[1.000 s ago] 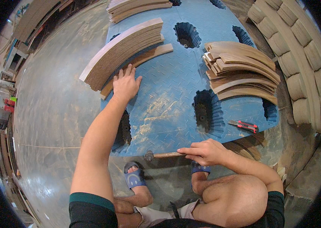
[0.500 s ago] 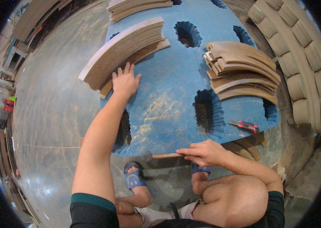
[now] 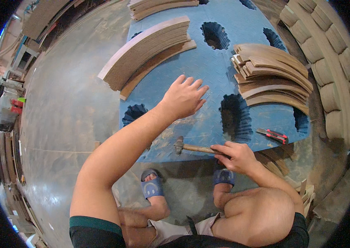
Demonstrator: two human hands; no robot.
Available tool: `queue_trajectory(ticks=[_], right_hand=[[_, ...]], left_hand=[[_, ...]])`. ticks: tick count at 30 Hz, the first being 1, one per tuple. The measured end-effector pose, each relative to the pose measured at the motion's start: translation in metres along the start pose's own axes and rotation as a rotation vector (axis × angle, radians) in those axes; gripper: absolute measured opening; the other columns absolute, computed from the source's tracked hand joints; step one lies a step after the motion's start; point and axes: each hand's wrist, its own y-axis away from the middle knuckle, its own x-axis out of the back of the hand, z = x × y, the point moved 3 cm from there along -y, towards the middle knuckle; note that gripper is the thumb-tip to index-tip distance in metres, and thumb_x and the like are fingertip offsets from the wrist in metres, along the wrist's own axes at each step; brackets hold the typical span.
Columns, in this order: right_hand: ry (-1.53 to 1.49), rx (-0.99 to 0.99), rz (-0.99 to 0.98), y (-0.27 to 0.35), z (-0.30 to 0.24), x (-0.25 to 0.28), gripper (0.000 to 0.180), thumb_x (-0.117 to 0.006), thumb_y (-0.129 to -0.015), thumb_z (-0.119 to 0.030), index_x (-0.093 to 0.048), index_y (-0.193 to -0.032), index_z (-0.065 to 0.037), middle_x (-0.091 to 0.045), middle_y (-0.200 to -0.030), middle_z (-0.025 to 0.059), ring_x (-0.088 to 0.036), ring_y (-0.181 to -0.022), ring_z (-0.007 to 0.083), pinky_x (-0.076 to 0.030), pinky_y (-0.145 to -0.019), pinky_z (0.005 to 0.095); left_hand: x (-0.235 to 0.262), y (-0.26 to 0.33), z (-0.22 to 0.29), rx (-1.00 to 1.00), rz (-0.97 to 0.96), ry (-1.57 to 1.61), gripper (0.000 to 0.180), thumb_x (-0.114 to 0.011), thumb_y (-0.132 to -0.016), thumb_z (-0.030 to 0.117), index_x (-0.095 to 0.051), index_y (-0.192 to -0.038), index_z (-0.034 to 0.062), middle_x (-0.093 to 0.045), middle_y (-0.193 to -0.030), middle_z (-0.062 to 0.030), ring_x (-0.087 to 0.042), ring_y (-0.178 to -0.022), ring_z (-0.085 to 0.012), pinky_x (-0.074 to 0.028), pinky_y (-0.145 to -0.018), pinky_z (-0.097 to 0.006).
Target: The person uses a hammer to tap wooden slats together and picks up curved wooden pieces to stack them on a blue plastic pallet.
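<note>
A hammer (image 3: pixel 200 148) with a wooden handle is gripped in my right hand (image 3: pixel 238 157), its metal head pointing left over the near edge of the blue plastic pallet (image 3: pixel 166 128). My left hand (image 3: pixel 184 96) holds nothing; its fingers are spread above the middle of the pallet. Beyond it to the left lies a stack of curved wooden pieces (image 3: pixel 152 49), with one browner piece (image 3: pixel 158 68) along its inner side. To the right, another pile of curved wooden pieces (image 3: pixel 274 74) sits less evenly. A red and black utility knife (image 3: pixel 272 135) rests near the pallet's right front corner.
Deep ribbed holes (image 3: pixel 235 118) open in the pallet. More curved wood (image 3: pixel 162 8) lies at its far end. Bundled curved pieces (image 3: pixel 326 74) stand in rows on the right. Loose wood (image 3: pixel 272 161) lies under the near right edge, by my sandalled feet (image 3: pixel 152 186).
My left hand has left the browner curved piece and moved right over the pallet. The right hand has raised the hammer from the pallet's near edge, showing more of its handle and head.
</note>
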Motion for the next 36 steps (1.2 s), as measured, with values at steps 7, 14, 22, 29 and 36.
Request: queue_trajectory(ticks=[7, 14, 22, 29, 36], right_hand=[[-0.047, -0.02, 0.067, 0.011, 0.006, -0.001, 0.041, -0.088, -0.098, -0.029, -0.081, -0.138, -0.023, -0.068, -0.086, 0.0082, -0.073, -0.075, 0.0339, -0.06, -0.065, 0.0467], [-0.031, -0.009, 0.012, 0.012, 0.005, 0.0, 0.041, -0.091, -0.096, -0.027, -0.083, -0.136, -0.022, -0.071, -0.087, 0.0077, -0.073, -0.075, 0.0327, -0.058, -0.063, 0.0448], [-0.049, -0.027, 0.022, 0.015, 0.007, 0.0, 0.041, -0.091, -0.095, -0.026, -0.083, -0.135, -0.021, -0.071, -0.087, 0.0078, -0.073, -0.074, 0.0324, -0.058, -0.063, 0.044], [-0.097, 0.006, 0.031, 0.007, 0.003, 0.0, 0.039, -0.089, -0.097, -0.028, -0.082, -0.135, -0.02, -0.069, -0.086, 0.0079, -0.073, -0.074, 0.0324, -0.058, -0.062, 0.0453], [-0.086, -0.027, -0.003, 0.009, 0.006, -0.001, 0.038, -0.089, -0.097, -0.027, -0.083, -0.134, -0.019, -0.07, -0.086, 0.0081, -0.072, -0.073, 0.0324, -0.057, -0.062, 0.0456]], left_hand=[[-0.026, 0.065, -0.078, 0.66, -0.516, 0.039, 0.061, -0.065, -0.112, 0.054, -0.067, -0.15, 0.0066, -0.065, -0.158, -0.0196, -0.067, -0.141, -0.0378, -0.054, -0.115, -0.056], [-0.055, 0.085, -0.116, 0.828, -0.417, 0.021, 0.082, -0.058, -0.114, 0.06, -0.044, -0.176, 0.0071, -0.042, -0.182, -0.0237, -0.047, -0.164, -0.0403, -0.04, -0.132, -0.057], [-0.054, 0.054, -0.114, 0.835, -0.259, -0.131, 0.06, -0.07, -0.107, 0.043, -0.063, -0.155, 0.0075, -0.069, -0.152, -0.0192, -0.065, -0.144, -0.0424, -0.053, -0.116, -0.058], [-0.075, 0.098, -0.176, 0.942, -0.12, -0.123, 0.04, -0.07, -0.104, 0.021, -0.071, -0.143, 0.0107, -0.077, -0.133, -0.0174, -0.076, -0.124, -0.039, -0.064, -0.101, -0.055], [-0.073, 0.098, -0.176, 0.894, -0.056, -0.201, 0.028, -0.069, -0.105, 0.019, -0.078, -0.131, 0.0122, -0.08, -0.124, -0.015, -0.077, -0.12, -0.0369, -0.064, -0.098, -0.054]])
